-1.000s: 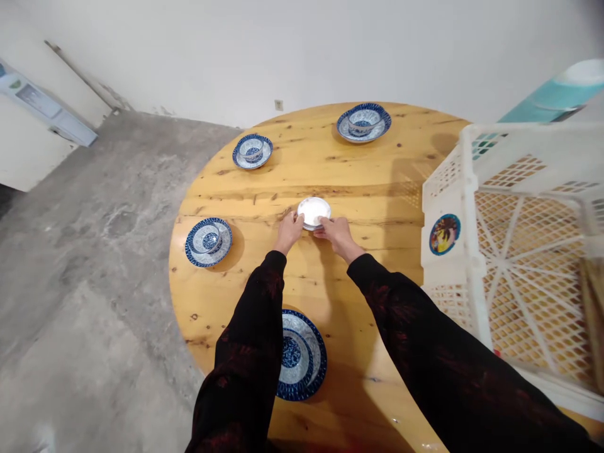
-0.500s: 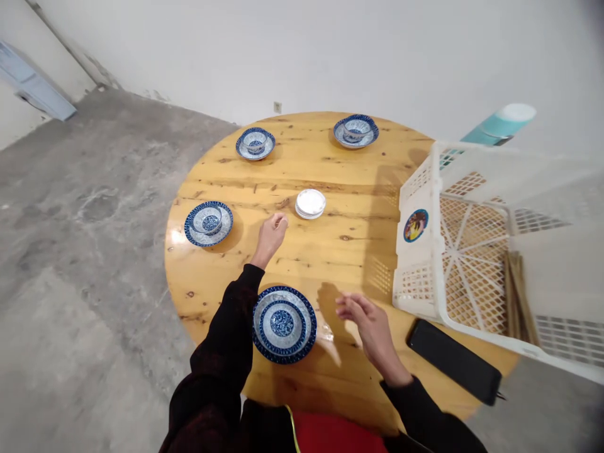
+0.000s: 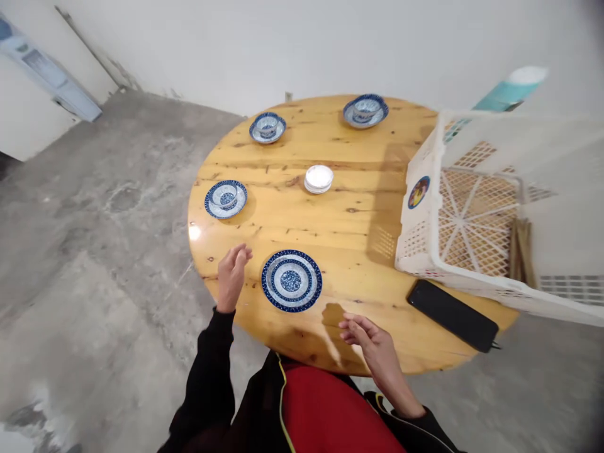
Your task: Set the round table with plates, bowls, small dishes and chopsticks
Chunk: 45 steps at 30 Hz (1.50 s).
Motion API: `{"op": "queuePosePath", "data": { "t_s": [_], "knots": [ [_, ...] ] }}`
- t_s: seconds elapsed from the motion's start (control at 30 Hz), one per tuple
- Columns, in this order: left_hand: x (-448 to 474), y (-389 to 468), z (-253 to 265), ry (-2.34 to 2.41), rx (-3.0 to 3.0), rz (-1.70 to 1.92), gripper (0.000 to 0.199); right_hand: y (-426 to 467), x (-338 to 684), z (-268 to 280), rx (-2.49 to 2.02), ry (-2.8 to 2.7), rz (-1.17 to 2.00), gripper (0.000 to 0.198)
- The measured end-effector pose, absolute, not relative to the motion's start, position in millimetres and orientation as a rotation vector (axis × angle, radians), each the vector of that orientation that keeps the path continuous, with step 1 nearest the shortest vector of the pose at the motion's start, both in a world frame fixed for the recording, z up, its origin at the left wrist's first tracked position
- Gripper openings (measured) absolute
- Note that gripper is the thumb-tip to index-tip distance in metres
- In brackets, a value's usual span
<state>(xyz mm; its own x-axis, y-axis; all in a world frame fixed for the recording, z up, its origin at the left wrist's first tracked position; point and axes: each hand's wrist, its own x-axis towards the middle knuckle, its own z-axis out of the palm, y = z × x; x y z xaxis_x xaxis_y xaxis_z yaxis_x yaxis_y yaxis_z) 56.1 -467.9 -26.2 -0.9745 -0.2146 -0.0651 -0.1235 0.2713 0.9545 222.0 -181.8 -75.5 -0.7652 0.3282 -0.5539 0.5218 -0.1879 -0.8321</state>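
My left hand point(image 3: 231, 274) hovers above the left edge of the round wooden table point(image 3: 349, 248), its fingers loosely curled and holding nothing. Just to its right is a blue-and-white plate point(image 3: 314, 280) with a ringed pattern; whether a smaller dish sits in it I cannot tell. My right hand point(image 3: 375, 343) is over the near edge, to the right of that plate. Its fingers are slightly bent and apart, with nothing in them. Neither hand touches the plate. A small stack of white saucers point(image 3: 319, 178) stands near the table's middle.
Three more blue-patterned plates with bowls stand around the rim: a left plate point(image 3: 240, 211), a far-left plate point(image 3: 278, 136) and a far-right plate point(image 3: 383, 112). On the right are a white plastic basket point(image 3: 419, 233) holding brown sticks point(image 3: 520, 251), a black phone point(image 3: 453, 316) and a turquoise cylinder point(image 3: 503, 94).
My left hand has drawn back from beside the saucers toward the table's left edge. The right hand stays low on the right. The view has shifted, and the dishes appear higher up.
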Motion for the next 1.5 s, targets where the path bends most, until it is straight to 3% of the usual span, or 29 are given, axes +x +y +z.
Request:
{"op": "queuePosePath", "data": {
  "t_s": [0.27, 0.6, 1.03, 1.5],
  "knots": [
    [224, -488, -41, -2.389, 0.694, -1.833, 0.048, -172, 280, -67, 0.891, 1.957, -2.139, 0.057],
    [348, -457, -36, -2.506, 0.647, -1.853, 0.037, -189, 370, -88, 0.773, 1.853, -2.112, 0.055],
    [325, -512, -39, -2.481, 0.508, -1.903, 0.031, -222, 363, -78, 0.835, 2.051, -2.075, 0.043],
    [267, -707, -51, -2.599, 0.565, -1.895, 0.029, -452, 306, -67, 0.804, 1.9, -2.05, 0.05]
  ]
}}
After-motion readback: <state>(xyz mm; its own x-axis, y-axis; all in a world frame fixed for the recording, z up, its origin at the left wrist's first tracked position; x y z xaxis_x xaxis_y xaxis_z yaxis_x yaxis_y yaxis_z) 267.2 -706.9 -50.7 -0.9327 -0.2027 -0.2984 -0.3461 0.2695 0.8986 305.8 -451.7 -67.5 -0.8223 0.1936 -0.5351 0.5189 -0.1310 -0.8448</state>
